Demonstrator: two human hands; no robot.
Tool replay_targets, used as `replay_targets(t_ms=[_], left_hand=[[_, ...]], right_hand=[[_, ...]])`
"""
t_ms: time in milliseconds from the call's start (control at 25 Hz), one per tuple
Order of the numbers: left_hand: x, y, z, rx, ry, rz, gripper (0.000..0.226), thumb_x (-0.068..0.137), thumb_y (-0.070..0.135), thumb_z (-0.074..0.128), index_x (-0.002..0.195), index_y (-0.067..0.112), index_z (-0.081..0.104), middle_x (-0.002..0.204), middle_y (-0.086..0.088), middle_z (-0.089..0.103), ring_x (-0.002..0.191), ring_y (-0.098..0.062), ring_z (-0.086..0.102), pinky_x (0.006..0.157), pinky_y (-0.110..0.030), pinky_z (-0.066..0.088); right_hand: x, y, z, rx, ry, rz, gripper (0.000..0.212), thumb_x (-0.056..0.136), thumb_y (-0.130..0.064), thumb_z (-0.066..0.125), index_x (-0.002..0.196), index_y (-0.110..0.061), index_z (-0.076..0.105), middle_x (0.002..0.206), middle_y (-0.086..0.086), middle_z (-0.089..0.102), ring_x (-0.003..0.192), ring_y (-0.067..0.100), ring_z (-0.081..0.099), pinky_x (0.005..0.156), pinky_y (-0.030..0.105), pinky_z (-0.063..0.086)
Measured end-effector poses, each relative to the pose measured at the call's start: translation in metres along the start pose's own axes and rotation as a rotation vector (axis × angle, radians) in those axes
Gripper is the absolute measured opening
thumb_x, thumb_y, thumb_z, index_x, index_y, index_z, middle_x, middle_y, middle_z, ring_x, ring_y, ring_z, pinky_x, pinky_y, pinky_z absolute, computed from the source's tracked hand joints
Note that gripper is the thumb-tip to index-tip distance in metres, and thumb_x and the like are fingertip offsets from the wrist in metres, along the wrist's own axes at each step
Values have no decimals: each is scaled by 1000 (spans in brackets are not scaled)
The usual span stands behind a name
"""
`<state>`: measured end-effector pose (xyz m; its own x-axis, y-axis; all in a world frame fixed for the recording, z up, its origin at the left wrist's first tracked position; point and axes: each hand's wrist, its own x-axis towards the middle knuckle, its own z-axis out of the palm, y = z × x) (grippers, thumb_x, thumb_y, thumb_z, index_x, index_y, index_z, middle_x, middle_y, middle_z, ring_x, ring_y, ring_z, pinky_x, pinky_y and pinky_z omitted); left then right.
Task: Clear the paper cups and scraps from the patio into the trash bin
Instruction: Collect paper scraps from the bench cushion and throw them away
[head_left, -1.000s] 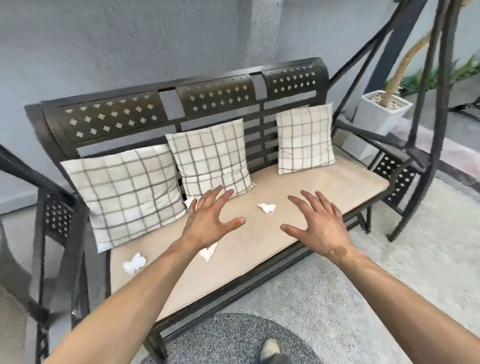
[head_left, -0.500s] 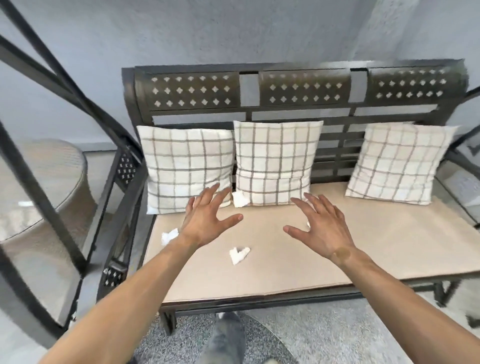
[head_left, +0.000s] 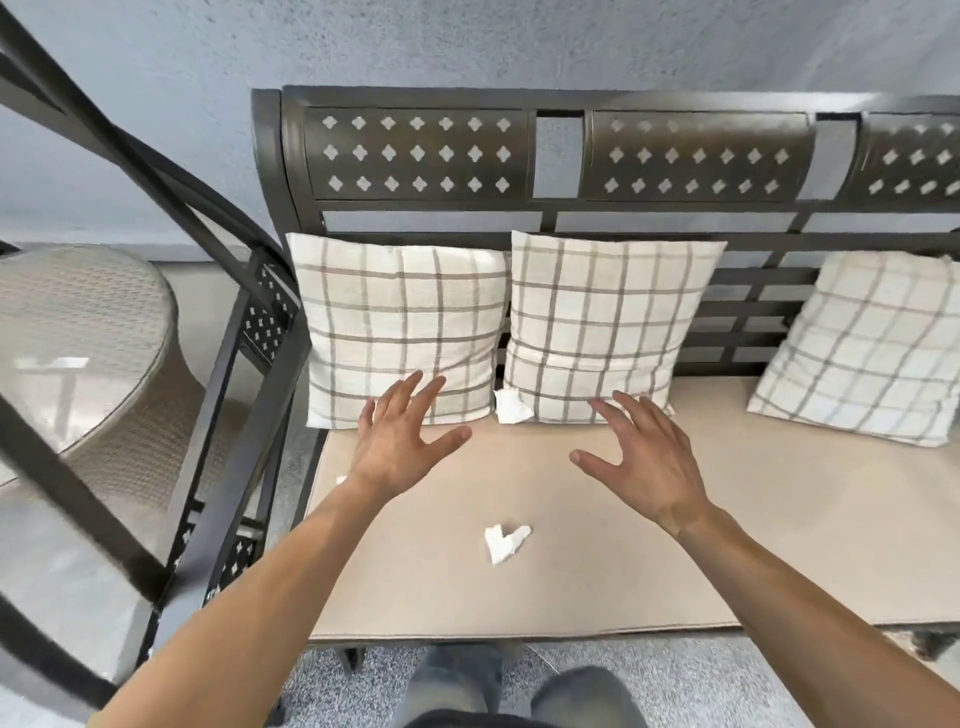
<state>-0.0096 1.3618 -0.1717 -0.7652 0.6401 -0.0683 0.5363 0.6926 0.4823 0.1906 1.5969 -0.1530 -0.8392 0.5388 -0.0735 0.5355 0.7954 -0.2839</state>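
Note:
A crumpled white paper scrap (head_left: 504, 542) lies on the beige seat cushion (head_left: 779, 545) of a dark metal swing bench, between my two forearms. Another white scrap (head_left: 511, 406) sits at the cushion's back, wedged between the left and middle checked pillows. A small white bit (head_left: 341, 479) peeks out beside my left wrist. My left hand (head_left: 402, 441) hovers over the cushion with fingers spread, holding nothing. My right hand (head_left: 644, 457) is also spread and empty, just in front of the middle pillow. No paper cup or trash bin is in view.
Three checked pillows (head_left: 400, 327) lean on the bench back (head_left: 519, 156). The swing's dark frame bars (head_left: 171, 467) slant across the left. A round wicker table with a glass top (head_left: 78, 353) stands at the left. My legs (head_left: 519, 691) are at the bench's front edge.
I have turned and stepped up to face the bench squarely; it now fills the view. Both hands stay spread and empty, now farther over the cushion toward the pillows.

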Motion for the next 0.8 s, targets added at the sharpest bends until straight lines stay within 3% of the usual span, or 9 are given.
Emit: replay_targets(t_ms=[200,440,600,800], left_hand=[[12,-19,24,9,-64,-49,77,79,76,42,147,41,28,159,6,21,147,-15,14,119,-49,8],[-9,-44,84,22,-103,-220,72,83,68,52,145,37,35,157,2,27,145,-17,21,118,-49,13],[-18,-77,124,47,-114,-423,69,84,65,54,144,36,34,155,-2,30,140,-27,29,111,-53,25],[-18,-145,186,96,-129,-743,71,86,58,59,146,33,32,152,-12,28,132,-38,34,102,-55,35]], right_hand=[[19,22,26,27,-47,84,72,79,-71,49,142,-40,32,154,-6,29,144,19,14,112,45,20],[26,60,76,50,-100,135,69,80,-66,55,140,-37,38,149,-4,36,140,21,23,109,47,28],[32,107,115,7,-106,189,66,79,-59,62,137,-31,45,141,1,45,130,27,37,98,49,38],[42,179,198,-53,-167,390,65,79,-54,65,135,-27,48,136,6,46,119,40,39,90,51,42]])
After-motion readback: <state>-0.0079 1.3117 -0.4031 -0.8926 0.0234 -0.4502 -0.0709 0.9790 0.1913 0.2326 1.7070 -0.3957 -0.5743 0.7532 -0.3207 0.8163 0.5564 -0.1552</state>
